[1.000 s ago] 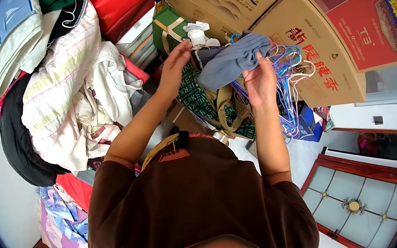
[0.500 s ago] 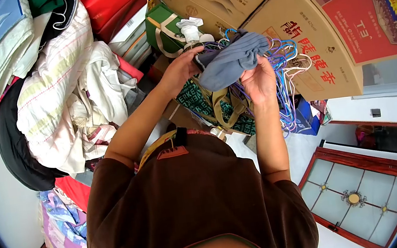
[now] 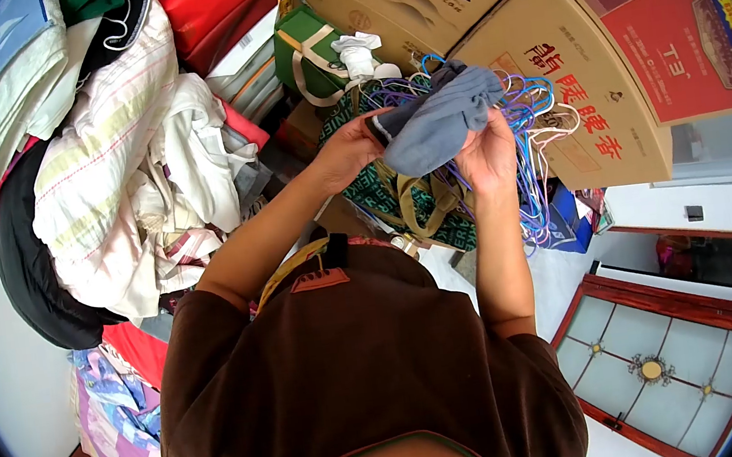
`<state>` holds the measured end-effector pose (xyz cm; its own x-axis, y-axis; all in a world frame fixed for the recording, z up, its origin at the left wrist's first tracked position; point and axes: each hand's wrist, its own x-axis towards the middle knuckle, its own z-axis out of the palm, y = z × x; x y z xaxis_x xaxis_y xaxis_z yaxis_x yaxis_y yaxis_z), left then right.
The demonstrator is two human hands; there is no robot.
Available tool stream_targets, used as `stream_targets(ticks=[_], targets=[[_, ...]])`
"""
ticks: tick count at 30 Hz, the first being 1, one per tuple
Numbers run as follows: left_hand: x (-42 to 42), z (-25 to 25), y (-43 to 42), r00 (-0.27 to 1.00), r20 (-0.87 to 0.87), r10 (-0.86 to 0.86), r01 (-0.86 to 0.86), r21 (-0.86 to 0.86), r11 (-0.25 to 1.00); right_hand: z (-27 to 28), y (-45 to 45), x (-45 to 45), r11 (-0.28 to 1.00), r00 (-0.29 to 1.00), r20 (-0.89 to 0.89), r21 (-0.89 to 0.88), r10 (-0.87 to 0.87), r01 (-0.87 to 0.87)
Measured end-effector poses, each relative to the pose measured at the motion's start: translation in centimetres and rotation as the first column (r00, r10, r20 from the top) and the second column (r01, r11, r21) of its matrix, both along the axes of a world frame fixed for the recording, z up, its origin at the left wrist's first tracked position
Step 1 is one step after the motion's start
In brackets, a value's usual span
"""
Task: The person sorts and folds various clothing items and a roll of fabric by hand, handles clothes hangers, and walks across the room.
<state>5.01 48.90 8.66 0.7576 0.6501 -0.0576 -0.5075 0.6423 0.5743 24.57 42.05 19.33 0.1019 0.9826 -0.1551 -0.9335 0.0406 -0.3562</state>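
A grey-blue sock (image 3: 431, 129), bunched and with ribbed folds at one end, is stretched between my two hands above the other things. My left hand (image 3: 352, 150) pinches its left edge, close to a dark part of the fabric. At the other end my right hand (image 3: 488, 154) grips the ribbed side, thumb on top. Right behind and below the sock hang many thin plastic hangers (image 3: 532, 181) in blue, purple and pink. Under them is a dark bag with green lettering (image 3: 370, 189) and khaki straps, partly covered by my hands and the sock.
Large cardboard boxes (image 3: 547, 69) stand beyond my hands, to the right. A green bag (image 3: 302, 63) holding white cloth is at the back. Folded bedding and clothes (image 3: 102, 160) are piled at left. A glass-paned wooden door (image 3: 653, 367) is at lower right.
My left hand has closed in on the sock's left edge, its fingers now pinching it. The sock and both hands have shifted slightly down and right in the picture.
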Motion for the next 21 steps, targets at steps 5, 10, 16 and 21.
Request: stream_targets(ticks=[5,10,16,21], targets=[[0.8,0.3,-1.1,0.995,-0.089,0.050,-0.050,0.010,0.999,0.4,-0.4,-0.2,0.996,0.995,0.074,-0.045,-0.070,0.074],[0.9,1.3,-2.0,0.995,-0.057,0.079,-0.063,0.238,0.969,0.7,-0.4,-1.5,0.882,0.705,0.563,0.099,-0.431,0.460],[1.0,7.4,-3.8,0.965,-0.201,0.167,-0.092,0.334,0.938,-1.4,-1.4,-3.4,0.881,-0.440,0.836,0.439,-0.329,0.176],[1.5,4.8,-3.1,0.905,-0.198,0.377,-0.249,0.472,0.846,-0.2,-2.5,-5.4,0.986,-0.119,0.981,0.162,-0.155,0.043]])
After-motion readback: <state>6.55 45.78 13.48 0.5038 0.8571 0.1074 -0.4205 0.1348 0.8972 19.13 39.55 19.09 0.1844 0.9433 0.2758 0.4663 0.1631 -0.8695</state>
